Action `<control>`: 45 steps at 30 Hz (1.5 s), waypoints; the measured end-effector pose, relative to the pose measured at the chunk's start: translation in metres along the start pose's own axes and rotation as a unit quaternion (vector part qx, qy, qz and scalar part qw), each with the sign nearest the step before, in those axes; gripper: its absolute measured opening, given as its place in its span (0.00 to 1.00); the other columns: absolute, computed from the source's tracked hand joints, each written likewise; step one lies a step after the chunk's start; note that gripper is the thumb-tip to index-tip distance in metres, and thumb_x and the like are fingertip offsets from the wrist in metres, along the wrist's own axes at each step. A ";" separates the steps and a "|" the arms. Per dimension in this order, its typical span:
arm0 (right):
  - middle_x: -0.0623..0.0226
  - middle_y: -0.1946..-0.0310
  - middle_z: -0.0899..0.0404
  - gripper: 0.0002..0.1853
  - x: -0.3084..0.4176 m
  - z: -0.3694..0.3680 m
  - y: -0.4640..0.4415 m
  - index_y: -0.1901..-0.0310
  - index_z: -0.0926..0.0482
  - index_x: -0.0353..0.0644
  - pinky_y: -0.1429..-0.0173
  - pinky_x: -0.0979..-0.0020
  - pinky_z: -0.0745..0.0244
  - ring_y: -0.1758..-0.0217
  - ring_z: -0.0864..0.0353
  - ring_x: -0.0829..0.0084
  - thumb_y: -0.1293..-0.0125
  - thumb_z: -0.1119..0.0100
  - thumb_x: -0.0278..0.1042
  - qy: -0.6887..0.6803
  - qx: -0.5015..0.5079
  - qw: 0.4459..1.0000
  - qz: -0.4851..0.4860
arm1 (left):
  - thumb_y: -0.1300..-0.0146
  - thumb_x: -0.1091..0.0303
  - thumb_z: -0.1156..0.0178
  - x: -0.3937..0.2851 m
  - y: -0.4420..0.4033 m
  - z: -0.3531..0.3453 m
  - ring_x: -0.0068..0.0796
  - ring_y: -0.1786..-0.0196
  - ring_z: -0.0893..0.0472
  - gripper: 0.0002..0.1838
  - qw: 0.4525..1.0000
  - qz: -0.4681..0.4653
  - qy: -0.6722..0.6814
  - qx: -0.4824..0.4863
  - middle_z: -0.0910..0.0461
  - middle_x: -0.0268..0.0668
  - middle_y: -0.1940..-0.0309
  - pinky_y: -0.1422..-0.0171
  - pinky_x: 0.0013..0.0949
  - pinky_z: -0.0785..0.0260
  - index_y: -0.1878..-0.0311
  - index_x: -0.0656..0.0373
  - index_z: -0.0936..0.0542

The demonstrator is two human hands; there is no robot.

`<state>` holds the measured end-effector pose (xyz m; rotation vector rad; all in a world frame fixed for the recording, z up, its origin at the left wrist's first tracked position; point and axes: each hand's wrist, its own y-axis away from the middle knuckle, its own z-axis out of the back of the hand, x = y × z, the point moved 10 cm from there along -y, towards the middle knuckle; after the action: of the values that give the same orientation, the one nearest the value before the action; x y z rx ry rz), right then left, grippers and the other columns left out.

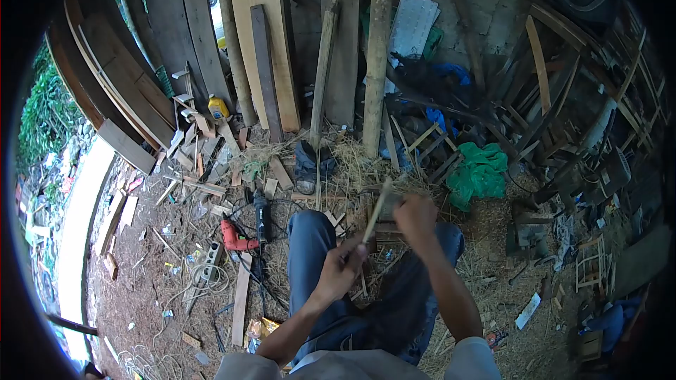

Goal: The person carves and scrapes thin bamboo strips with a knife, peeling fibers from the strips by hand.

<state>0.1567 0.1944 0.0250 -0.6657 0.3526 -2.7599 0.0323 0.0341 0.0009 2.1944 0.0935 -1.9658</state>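
Frame centre: stick (377, 212) gripped low by left hand (341, 267); right hand (416, 218), grip unclear; could be twisted, being held one-ended.

Right hand (415, 217) mid-frame: blurred, fingers don't separate, can't tell what's in it. Wooden strip (377, 211): lower end hidden at the left hand (343, 267). Pale post (378, 56) cut by top edge. Wheel-like ring (583, 5), upper right, partly lost in black rim. Sleeves (473, 362) cut at bottom.
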 end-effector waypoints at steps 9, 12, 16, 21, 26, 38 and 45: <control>0.56 0.83 0.23 0.09 0.020 0.023 0.015 0.80 0.20 0.40 0.70 0.58 0.24 0.78 0.20 0.55 0.47 0.38 0.35 -0.062 -0.004 0.993 0.105 | 0.28 0.66 0.53 0.002 -0.023 0.026 0.13 0.83 0.40 0.12 0.991 -0.004 0.122 -0.049 0.34 0.25 0.79 0.80 0.20 0.47 0.52 0.62 0.24; 0.59 0.84 0.23 0.07 0.043 -0.005 0.037 0.80 0.19 0.41 0.71 0.58 0.25 0.79 0.21 0.57 0.49 0.37 0.33 -0.001 0.019 0.987 0.160 | 0.27 0.65 0.53 0.003 -0.025 0.011 0.11 0.82 0.41 0.13 0.993 0.004 0.113 -0.018 0.35 0.24 0.79 0.80 0.19 0.49 0.47 0.62 0.25; 0.59 0.83 0.22 0.05 0.021 -0.030 0.023 0.79 0.18 0.43 0.72 0.58 0.26 0.79 0.21 0.59 0.51 0.37 0.33 -0.009 0.024 0.996 0.089 | 0.27 0.64 0.53 -0.004 -0.017 0.006 0.09 0.80 0.43 0.16 0.997 -0.016 0.075 -0.020 0.37 0.22 0.78 0.79 0.17 0.50 0.41 0.60 0.27; 0.57 0.83 0.22 0.05 0.016 -0.030 0.008 0.78 0.17 0.42 0.72 0.58 0.26 0.79 0.20 0.57 0.51 0.38 0.32 0.042 0.019 0.996 0.080 | 0.26 0.63 0.53 0.001 -0.020 0.008 0.08 0.80 0.43 0.17 0.998 -0.014 0.059 -0.029 0.37 0.21 0.77 0.80 0.17 0.51 0.40 0.60 0.27; 0.52 0.80 0.20 0.06 -0.043 -0.047 -0.027 0.76 0.17 0.38 0.67 0.56 0.22 0.75 0.18 0.53 0.50 0.40 0.30 0.077 0.035 0.996 -0.029 | 0.27 0.63 0.53 0.013 -0.012 0.013 0.09 0.80 0.41 0.17 0.997 0.032 0.065 -0.020 0.35 0.23 0.76 0.80 0.18 0.50 0.41 0.60 0.26; 0.69 0.87 0.37 0.21 -0.034 -0.092 -0.001 0.80 0.29 0.40 0.71 0.65 0.36 0.84 0.38 0.74 0.38 0.39 0.47 -0.191 0.334 0.922 -0.033 | 0.27 0.68 0.54 0.033 -0.046 0.023 0.14 0.78 0.36 0.15 0.981 0.100 0.165 0.038 0.31 0.28 0.74 0.79 0.20 0.42 0.42 0.62 0.27; 0.67 0.81 0.33 0.20 -0.015 -0.013 -0.019 0.64 0.22 0.39 0.69 0.67 0.38 0.78 0.34 0.73 0.34 0.43 0.51 -0.398 0.013 0.917 0.006 | 0.28 0.68 0.53 0.037 -0.062 0.013 0.16 0.78 0.28 0.15 0.995 0.084 -0.010 0.059 0.26 0.31 0.73 0.77 0.22 0.33 0.44 0.63 0.26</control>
<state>0.1596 0.2190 0.0127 -1.6602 0.1281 -2.2112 0.0132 0.0894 -0.0431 2.1738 -0.2091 -1.9454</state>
